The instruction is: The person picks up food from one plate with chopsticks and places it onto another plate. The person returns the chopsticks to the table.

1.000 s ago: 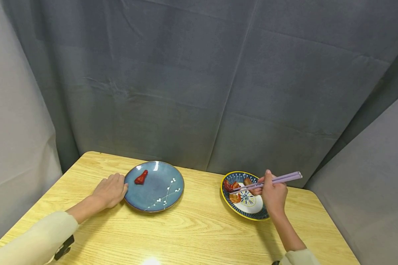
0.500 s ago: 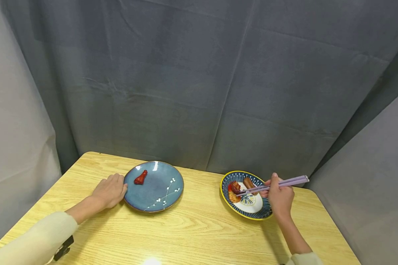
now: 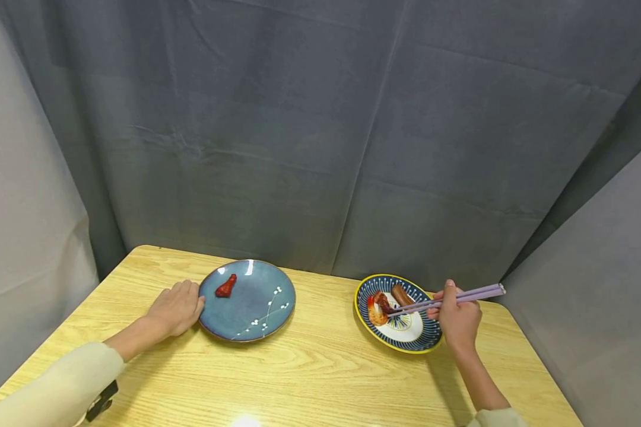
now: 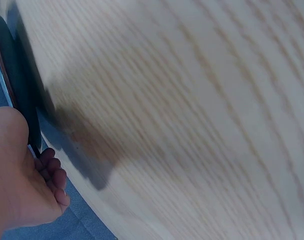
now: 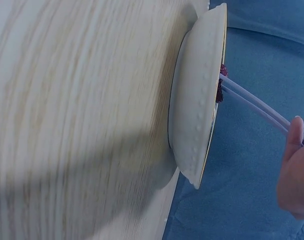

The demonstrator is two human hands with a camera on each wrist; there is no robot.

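At the left, my left hand [image 3: 176,308] grips the rim of a blue plate [image 3: 267,284], thumb on the edge and fingers curled beside it in the left wrist view. A dark red drumstick-shaped piece of meat [image 3: 226,286] lies on that plate. My right hand [image 3: 459,320] holds lilac chopsticks [image 3: 472,293] slantwise over the patterned dish [image 3: 427,341] with a yellow rim. Their tips touch or nearly touch a dark red glazed piece [image 3: 383,303]. Beside it lie an orange, shrimp-like piece [image 3: 376,315] and a brown sausage [image 3: 402,295]. The right wrist view shows the dish [image 5: 197,100] from its side.
Both dishes stand on a wood-grain table [image 3: 310,367], near its back edge. A grey curtain [image 3: 256,130] hangs close behind it, with pale cloth [image 3: 32,207] at the sides. Wood surface lies between the two dishes.
My right hand and the chopsticks have shifted right. In the dish, the dark red piece has moved right, from the left wall toward the middle. My left hand stays on the plate rim.
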